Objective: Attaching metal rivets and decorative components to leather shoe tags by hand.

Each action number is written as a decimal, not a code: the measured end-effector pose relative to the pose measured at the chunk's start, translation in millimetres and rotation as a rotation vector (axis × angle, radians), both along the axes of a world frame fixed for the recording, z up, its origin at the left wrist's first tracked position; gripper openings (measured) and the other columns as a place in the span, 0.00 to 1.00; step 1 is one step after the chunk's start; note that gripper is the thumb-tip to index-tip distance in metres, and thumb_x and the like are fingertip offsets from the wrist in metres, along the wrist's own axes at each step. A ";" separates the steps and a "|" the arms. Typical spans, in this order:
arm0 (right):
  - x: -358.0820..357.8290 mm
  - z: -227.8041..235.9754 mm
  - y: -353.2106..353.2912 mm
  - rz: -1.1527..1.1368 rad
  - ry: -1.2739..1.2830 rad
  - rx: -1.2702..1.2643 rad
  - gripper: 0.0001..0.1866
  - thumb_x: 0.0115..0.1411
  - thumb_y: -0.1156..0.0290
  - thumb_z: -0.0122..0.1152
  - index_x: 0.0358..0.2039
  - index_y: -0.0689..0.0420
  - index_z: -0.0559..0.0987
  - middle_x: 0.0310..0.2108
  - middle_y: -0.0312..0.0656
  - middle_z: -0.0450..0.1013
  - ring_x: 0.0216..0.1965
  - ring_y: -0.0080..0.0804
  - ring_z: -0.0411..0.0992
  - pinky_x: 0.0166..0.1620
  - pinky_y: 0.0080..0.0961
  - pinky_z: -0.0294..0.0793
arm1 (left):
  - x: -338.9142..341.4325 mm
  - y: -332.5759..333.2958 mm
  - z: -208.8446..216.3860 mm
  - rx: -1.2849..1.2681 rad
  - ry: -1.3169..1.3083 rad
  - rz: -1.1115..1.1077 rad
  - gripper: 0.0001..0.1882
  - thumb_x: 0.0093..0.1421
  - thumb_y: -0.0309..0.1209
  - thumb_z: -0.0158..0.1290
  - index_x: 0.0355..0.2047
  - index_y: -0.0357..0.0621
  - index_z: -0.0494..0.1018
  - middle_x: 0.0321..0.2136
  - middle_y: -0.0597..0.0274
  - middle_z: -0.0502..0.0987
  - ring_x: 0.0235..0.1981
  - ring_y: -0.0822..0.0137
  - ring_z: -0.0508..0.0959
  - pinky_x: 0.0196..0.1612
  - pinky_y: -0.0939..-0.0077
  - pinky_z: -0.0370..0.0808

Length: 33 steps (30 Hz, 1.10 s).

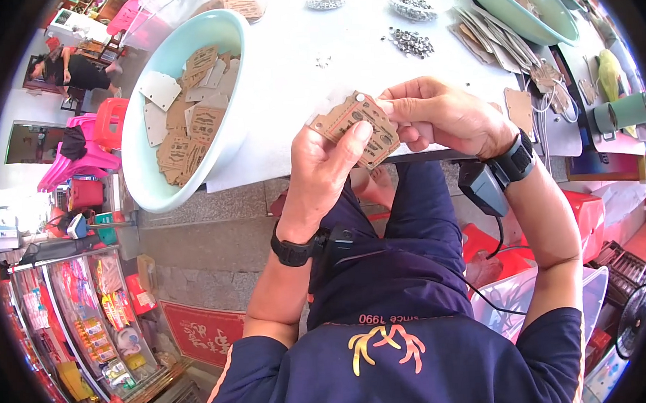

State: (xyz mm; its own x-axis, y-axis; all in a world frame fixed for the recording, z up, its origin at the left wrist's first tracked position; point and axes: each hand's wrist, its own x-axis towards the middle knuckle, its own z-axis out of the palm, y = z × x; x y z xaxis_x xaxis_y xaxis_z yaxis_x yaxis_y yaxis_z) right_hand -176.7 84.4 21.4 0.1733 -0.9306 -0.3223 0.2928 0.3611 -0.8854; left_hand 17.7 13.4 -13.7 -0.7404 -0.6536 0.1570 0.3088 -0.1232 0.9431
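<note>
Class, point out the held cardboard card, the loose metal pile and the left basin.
Printed cardboard card (382, 130): head view, printed face.
Loose metal pile (413, 44): head view, its middle.
Pale green left basin (211, 35): head view, inner wall.

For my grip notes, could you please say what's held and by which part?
Left hand grips a brown card, thumb on its face; right hand at its upper-right edge.

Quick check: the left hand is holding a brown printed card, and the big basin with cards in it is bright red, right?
Not quite: the head view shows the big basin is pale blue-green. The left hand does hold a brown printed card.
</note>
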 end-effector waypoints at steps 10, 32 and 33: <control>0.7 -4.1 5.0 0.003 -0.117 0.014 0.15 0.65 0.66 0.58 0.44 0.65 0.76 0.25 0.29 0.69 0.23 0.13 0.64 0.24 0.12 0.64 | 0.0 -0.1 -2.6 0.016 0.034 -0.033 0.14 0.65 0.26 0.50 0.50 0.32 0.70 0.39 0.60 0.78 0.40 0.75 0.77 0.44 0.78 0.76; 15.4 -15.3 14.6 -0.185 0.136 -0.222 0.08 0.59 0.67 0.63 0.37 0.55 0.78 0.27 0.24 0.70 0.25 0.11 0.62 0.29 0.10 0.61 | -6.4 2.9 -7.0 -0.091 0.017 0.121 0.14 0.65 0.28 0.51 0.48 0.33 0.72 0.38 0.63 0.78 0.38 0.78 0.75 0.41 0.81 0.74; 16.2 -15.5 14.6 -0.196 0.146 -0.231 0.07 0.59 0.67 0.62 0.37 0.55 0.78 0.27 0.24 0.69 0.25 0.10 0.62 0.29 0.10 0.60 | -6.2 2.5 -7.5 -0.099 0.009 0.114 0.14 0.65 0.28 0.51 0.48 0.32 0.72 0.38 0.62 0.78 0.38 0.78 0.75 0.41 0.81 0.74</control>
